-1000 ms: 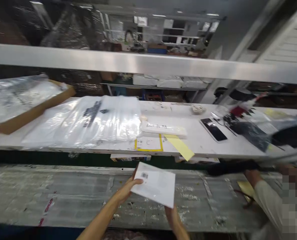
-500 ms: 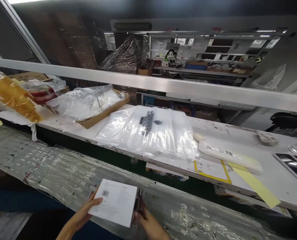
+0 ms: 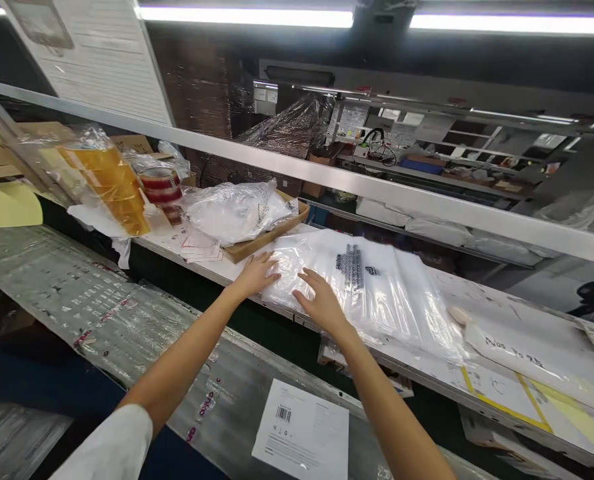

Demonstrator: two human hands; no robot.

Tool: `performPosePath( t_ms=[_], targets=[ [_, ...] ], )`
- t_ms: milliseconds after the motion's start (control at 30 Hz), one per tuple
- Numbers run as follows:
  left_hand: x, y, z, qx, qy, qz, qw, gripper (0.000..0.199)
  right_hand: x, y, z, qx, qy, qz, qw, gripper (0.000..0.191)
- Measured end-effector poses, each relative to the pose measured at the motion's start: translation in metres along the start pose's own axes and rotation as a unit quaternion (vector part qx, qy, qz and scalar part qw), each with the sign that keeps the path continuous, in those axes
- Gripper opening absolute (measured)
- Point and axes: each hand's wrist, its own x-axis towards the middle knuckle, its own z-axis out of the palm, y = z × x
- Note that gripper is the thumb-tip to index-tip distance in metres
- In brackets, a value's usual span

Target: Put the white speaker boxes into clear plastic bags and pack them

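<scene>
Both arms reach over to a stack of clear plastic bags (image 3: pixel 391 287) with black printing, lying on the white shelf. My left hand (image 3: pixel 254 275) rests at the stack's left end, fingers spread. Over the near left part of the bags is my right hand (image 3: pixel 321 303), its fingers apart and nothing held in them. The white box (image 3: pixel 301 430), barcode side up, lies on the grey bench surface below my hands, touched by neither.
Left of the bags, a cardboard tray (image 3: pixel 271 237) holds more plastic bags. Beyond it stand red tape rolls (image 3: pixel 161 190) and amber rolls (image 3: pixel 109 187). A metal rail (image 3: pixel 297 160) crosses above the shelf. A marked white packet (image 3: pixel 517 353) lies to the right.
Both hands have let go of the white box and moved up and forward to the plastic bags. The box now lies on the bench. The camera view has shifted.
</scene>
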Motion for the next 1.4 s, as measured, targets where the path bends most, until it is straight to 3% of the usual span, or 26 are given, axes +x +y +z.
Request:
performPosePath(
  t_ms=[100, 167, 267, 333, 400, 467, 533, 600, 700, 767, 833, 900, 967, 1067, 1133, 1233, 1333, 1400],
  targets=[
    [0.016, -0.015, 0.008, 0.019, 0.0, -0.012, 1.0, 0.032, 0.044, -0.011, 0.045, -0.117, -0.06, -0.001, 0.991, 0.046],
    [0.013, -0.012, 0.005, 0.032, 0.031, -0.018, 0.999, 0.028, 0.052, -0.019, 0.049, -0.158, -0.049, -0.008, 0.986, 0.03],
    [0.007, 0.008, -0.014, -0.011, 0.065, 0.03, 0.997, 0.033, 0.048, -0.03, 0.018, -0.159, 0.014, -0.03, 0.987, 0.026],
    [0.008, 0.023, -0.029, -0.085, 0.041, 0.09, 0.991, 0.042, 0.045, -0.035, -0.015, -0.132, 0.088, -0.052, 0.986, 0.028],
    [0.015, 0.032, -0.036, -0.132, -0.016, 0.124, 0.983, 0.077, 0.046, -0.039, -0.046, -0.082, 0.154, -0.054, 0.983, 0.03],
    [0.027, 0.034, -0.034, -0.126, -0.055, 0.113, 0.984, 0.101, 0.045, -0.039, -0.068, -0.031, 0.155, -0.023, 0.987, 0.032],
    [0.038, 0.032, -0.027, -0.094, -0.067, 0.078, 0.99, 0.091, 0.038, -0.037, -0.082, 0.02, 0.131, 0.015, 0.991, 0.035],
    [0.044, 0.032, -0.023, -0.086, -0.096, 0.069, 0.989, 0.077, 0.021, -0.035, -0.092, 0.095, 0.154, 0.047, 0.982, 0.041],
    [0.04, 0.044, -0.031, -0.092, -0.155, 0.112, 0.977, 0.093, -0.017, -0.039, -0.106, 0.228, 0.242, 0.088, 0.939, 0.048],
    [0.035, 0.062, -0.039, -0.072, -0.124, 0.153, 0.978, 0.099, -0.043, -0.046, -0.118, 0.281, 0.253, 0.109, 0.919, 0.049],
    [0.032, 0.087, -0.046, -0.06, -0.071, 0.195, 0.976, 0.067, -0.065, -0.055, -0.13, 0.313, 0.235, 0.123, 0.912, 0.049],
    [0.031, 0.112, -0.053, -0.096, -0.061, 0.221, 0.969, 0.03, -0.087, -0.062, -0.143, 0.331, 0.248, 0.131, 0.901, 0.049],
    [0.028, 0.133, -0.064, -0.166, -0.093, 0.207, 0.96, 0.021, -0.111, -0.064, -0.156, 0.34, 0.298, 0.141, 0.881, 0.048],
    [0.016, 0.152, -0.087, -0.227, -0.147, 0.172, 0.947, 0.027, -0.16, -0.06, -0.177, 0.338, 0.336, 0.183, 0.86, 0.047],
    [0.001, 0.163, -0.102, -0.232, -0.175, 0.176, 0.94, 0.029, -0.196, -0.057, -0.194, 0.32, 0.29, 0.225, 0.873, 0.046],
    [-0.028, 0.189, -0.113, -0.255, -0.216, 0.2, 0.921, 0.023, -0.241, -0.063, -0.225, 0.23, 0.176, 0.265, 0.92, 0.047],
    [-0.06, 0.232, -0.102, -0.263, -0.282, 0.285, 0.877, 0.017, -0.261, -0.085, -0.251, 0.161, 0.174, 0.18, 0.955, 0.088],
    [-0.081, 0.263, -0.086, -0.23, -0.303, 0.361, 0.852, 0.03, -0.262, -0.102, -0.254, 0.117, 0.14, 0.122, 0.976, 0.098]
  ],
)
